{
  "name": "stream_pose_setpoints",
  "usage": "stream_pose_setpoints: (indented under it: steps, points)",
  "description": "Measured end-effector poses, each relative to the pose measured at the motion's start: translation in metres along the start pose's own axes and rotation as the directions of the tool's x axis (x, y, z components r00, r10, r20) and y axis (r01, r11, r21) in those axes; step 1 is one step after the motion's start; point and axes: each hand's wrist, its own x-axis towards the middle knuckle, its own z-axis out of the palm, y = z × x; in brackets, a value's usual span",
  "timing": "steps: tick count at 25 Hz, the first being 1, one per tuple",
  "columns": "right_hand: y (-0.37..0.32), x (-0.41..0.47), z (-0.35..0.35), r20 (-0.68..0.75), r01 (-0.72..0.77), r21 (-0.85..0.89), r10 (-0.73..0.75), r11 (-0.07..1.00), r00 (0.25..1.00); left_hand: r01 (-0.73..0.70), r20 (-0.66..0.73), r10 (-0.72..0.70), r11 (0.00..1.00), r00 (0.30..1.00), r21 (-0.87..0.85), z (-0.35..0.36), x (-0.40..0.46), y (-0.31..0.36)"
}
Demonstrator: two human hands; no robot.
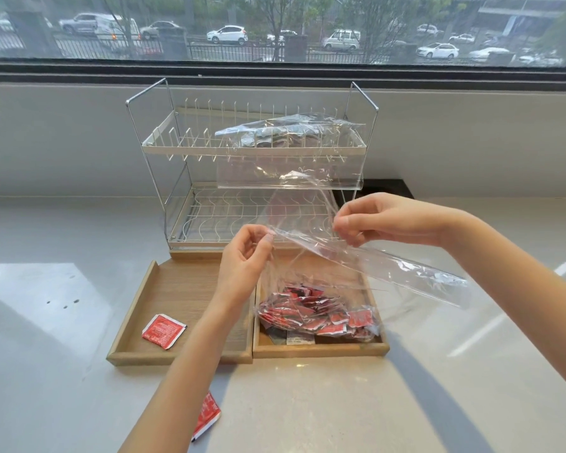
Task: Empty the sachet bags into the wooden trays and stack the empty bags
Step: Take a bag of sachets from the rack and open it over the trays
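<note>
Two trays sit side by side on a pale counter (340, 403) under a window (275, 27), before a wire rack (252, 152). The left tray (177, 289) holds one red sachet (164, 331); the right tray (321, 349) holds the sachet-filled bottom of a clear bag (307, 273). The left hand (242, 259) and right hand (383, 220) pinch the bag's mouth. Another bag (288, 132) lies on the rack, its contents hard to make out. A sachet (206, 416) on the counter is half hidden by the left arm.

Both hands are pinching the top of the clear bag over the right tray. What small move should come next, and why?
Probably pull the mouth apart. The left hand and right hand each pinch the top of the clear bag, whose red sachets are still bunched inside it, resting in the right tray. It needs opening before they can spill out.
</note>
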Motion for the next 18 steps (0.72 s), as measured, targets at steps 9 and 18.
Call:
stream_pose_setpoints:
  steps: [9, 18]
  points:
    - [-0.026, -0.009, -0.021, -0.324, 0.152, -0.145, -0.192, 0.978, 0.926, -0.028, -0.039, 0.03, 0.999, 0.999, 0.039, -0.003, 0.004, 0.0]
    - [0.004, -0.029, -0.029, -0.293, 0.007, -0.149, -0.051, 0.989, 0.955, -0.004, -0.085, 0.008, 0.999, 0.996, 0.05, -0.004, 0.006, -0.004]
